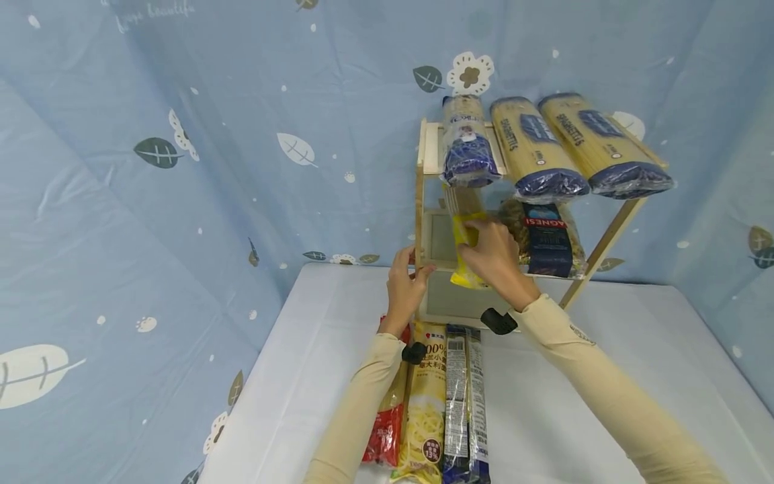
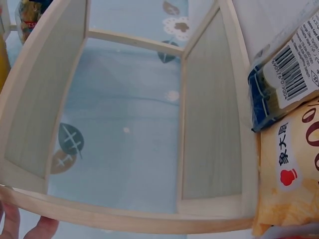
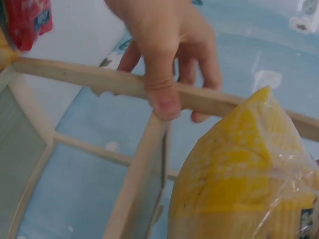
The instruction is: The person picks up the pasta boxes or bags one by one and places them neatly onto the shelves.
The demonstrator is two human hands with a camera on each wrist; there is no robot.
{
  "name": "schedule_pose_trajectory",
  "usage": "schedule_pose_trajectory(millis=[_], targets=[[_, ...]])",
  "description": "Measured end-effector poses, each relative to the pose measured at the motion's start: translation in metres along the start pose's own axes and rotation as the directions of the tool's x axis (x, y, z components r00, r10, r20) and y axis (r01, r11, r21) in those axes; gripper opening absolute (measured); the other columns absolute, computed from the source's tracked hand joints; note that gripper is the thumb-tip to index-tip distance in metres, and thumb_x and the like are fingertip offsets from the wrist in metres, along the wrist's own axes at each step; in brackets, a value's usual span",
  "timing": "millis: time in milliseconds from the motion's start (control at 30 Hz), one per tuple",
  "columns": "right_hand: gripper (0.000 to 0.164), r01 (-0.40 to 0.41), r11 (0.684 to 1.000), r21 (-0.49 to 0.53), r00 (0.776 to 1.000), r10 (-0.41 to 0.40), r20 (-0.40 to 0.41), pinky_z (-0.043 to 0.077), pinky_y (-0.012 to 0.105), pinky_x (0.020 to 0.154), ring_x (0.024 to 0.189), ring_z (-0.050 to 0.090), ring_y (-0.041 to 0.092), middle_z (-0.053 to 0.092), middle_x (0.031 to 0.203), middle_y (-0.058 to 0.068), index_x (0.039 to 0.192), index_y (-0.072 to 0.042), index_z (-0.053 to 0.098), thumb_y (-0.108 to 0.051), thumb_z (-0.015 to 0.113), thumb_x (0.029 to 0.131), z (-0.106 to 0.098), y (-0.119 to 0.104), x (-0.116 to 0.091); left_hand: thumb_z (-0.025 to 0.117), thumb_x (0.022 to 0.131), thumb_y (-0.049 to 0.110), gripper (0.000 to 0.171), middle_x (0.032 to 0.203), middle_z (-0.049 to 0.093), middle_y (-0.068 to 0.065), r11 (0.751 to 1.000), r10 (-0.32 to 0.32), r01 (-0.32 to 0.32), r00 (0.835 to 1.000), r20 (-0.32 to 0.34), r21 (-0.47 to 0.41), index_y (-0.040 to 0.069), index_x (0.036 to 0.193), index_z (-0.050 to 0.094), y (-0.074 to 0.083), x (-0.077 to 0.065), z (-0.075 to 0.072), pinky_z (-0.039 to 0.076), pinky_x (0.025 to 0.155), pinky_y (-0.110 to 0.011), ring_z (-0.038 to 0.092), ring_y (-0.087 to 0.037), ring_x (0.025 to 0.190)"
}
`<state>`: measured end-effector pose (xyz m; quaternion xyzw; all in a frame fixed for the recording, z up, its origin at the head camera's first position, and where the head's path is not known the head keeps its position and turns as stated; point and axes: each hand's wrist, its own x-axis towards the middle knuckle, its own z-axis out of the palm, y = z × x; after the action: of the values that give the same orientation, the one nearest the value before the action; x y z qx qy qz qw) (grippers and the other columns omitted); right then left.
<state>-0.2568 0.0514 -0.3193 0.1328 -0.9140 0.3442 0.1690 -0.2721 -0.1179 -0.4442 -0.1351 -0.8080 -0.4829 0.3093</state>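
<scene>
A yellow-and-clear pasta pack (image 1: 464, 277) leans lengthwise on the middle tier of a wooden rack (image 1: 419, 215). My right hand (image 1: 494, 255) grips the near part of this pack, thumb on its left side; the pack's yellow end looms large in the right wrist view. My left hand (image 1: 404, 289) holds the rack's left upright, its thumb pressed on the wood and its fingers around behind, as the right wrist view shows. Just right of the pack lies an Agnesi pasta bag (image 1: 547, 235) with a dark label. The top-tier packs hide the pack's far end.
On the top tier lie a blue-and-clear pasta pack (image 1: 465, 144) and two spaghetti packs (image 1: 538, 151), overhanging the front. Red (image 1: 383, 430), yellow (image 1: 426, 403) and dark blue (image 1: 456, 403) packs lie on the white table before the rack. A patterned blue cloth (image 1: 338, 134) hangs behind.
</scene>
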Motion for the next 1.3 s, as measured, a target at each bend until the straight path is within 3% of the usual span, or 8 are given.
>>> schedule_pose_trajectory(millis=[200,367,567,800,900,1100,1233,1300], targets=[[0.041,-0.032,0.999,-0.036,0.998,0.034,0.055,0.024,0.029,0.037,0.042,0.032,0.017,0.059,0.082,0.018,0.121,-0.001,0.062,-0.014,0.056,0.083,0.01,0.016,0.009,0.067,0.088,0.033,0.047,0.105,0.055,-0.004,1.0,0.009,-0.008,1.0,0.016,-0.003,0.01,0.126,0.053,0.003,-0.003,0.005,0.055,0.073,-0.024,0.056,-0.015,0.095],[0.029,-0.072,0.993,-0.092,0.995,0.078,0.061,0.03,0.032,0.039,0.047,0.04,0.021,0.052,0.067,0.012,0.108,-0.004,0.063,-0.018,0.055,0.083,0.016,0.023,0.015,0.068,0.088,0.031,0.048,0.106,0.055,-0.006,1.0,0.023,-0.022,0.999,0.026,-0.009,0.008,0.128,0.052,0.007,-0.002,0.005,0.054,0.073,-0.025,0.057,-0.017,0.095],[0.021,-0.09,0.98,-0.178,0.985,0.115,0.132,0.037,0.041,0.049,0.061,0.048,0.029,0.051,0.077,0.012,0.095,-0.008,0.054,-0.025,0.053,0.083,0.018,0.021,0.018,0.068,0.087,0.031,0.049,0.106,0.056,-0.007,1.0,0.023,-0.023,1.0,0.014,0.003,0.007,0.127,0.052,0.009,0.0,0.003,0.055,0.075,-0.027,0.057,-0.019,0.096],[0.043,-0.014,0.994,-0.111,0.967,0.042,0.252,0.043,0.043,0.056,0.067,0.053,0.028,0.059,0.087,0.015,0.127,-0.006,0.054,-0.031,0.055,0.092,-0.002,0.022,0.007,0.067,0.088,0.033,0.051,0.109,0.055,-0.006,1.0,-0.016,0.016,0.999,0.039,-0.008,0.008,0.13,0.05,0.007,-0.001,0.002,0.054,0.078,-0.027,0.056,-0.017,0.098],[0.049,-0.007,0.997,-0.076,0.963,0.027,0.268,0.047,0.042,0.057,0.07,0.059,0.029,0.063,0.106,0.018,0.135,-0.006,0.05,-0.03,0.057,0.094,-0.019,0.02,0.005,0.066,0.089,0.031,0.05,0.11,0.054,-0.007,0.999,-0.04,0.041,0.998,0.048,-0.022,0.008,0.13,0.049,0.007,-0.001,0.001,0.053,0.079,-0.029,0.055,-0.018,0.1],[0.035,0.064,0.998,0.002,0.991,-0.064,0.12,0.046,0.055,0.077,0.098,0.056,0.042,0.059,0.115,0.022,0.121,-0.001,0.06,-0.021,0.061,0.093,-0.065,0.025,-0.009,0.064,0.092,0.011,0.049,0.121,0.052,-0.011,0.988,-0.108,0.116,0.992,0.071,-0.105,0.009,0.136,0.044,0.014,-0.018,-0.016,0.053,0.084,-0.04,0.052,-0.024,0.11],[0.029,0.074,0.997,0.016,0.996,-0.074,-0.041,0.047,0.056,0.076,0.097,0.059,0.042,0.062,0.111,0.023,0.112,0.002,0.064,-0.019,0.062,0.091,-0.095,0.04,-0.022,0.064,0.09,0.003,0.039,0.118,0.055,-0.012,0.987,-0.134,0.142,0.986,0.097,-0.079,0.008,0.127,0.053,0.023,-0.044,-0.038,0.054,0.079,-0.044,0.054,-0.025,0.107],[0.028,0.058,0.998,0.008,0.991,-0.057,-0.124,0.05,0.046,0.068,0.092,0.061,0.039,0.064,0.107,0.023,0.109,0.001,0.066,-0.019,0.063,0.09,-0.109,0.051,-0.028,0.066,0.088,0.003,0.034,0.116,0.057,-0.01,0.989,-0.138,0.143,0.981,0.14,-0.033,0.008,0.121,0.058,0.026,-0.059,-0.05,0.055,0.076,-0.043,0.056,-0.025,0.104]])
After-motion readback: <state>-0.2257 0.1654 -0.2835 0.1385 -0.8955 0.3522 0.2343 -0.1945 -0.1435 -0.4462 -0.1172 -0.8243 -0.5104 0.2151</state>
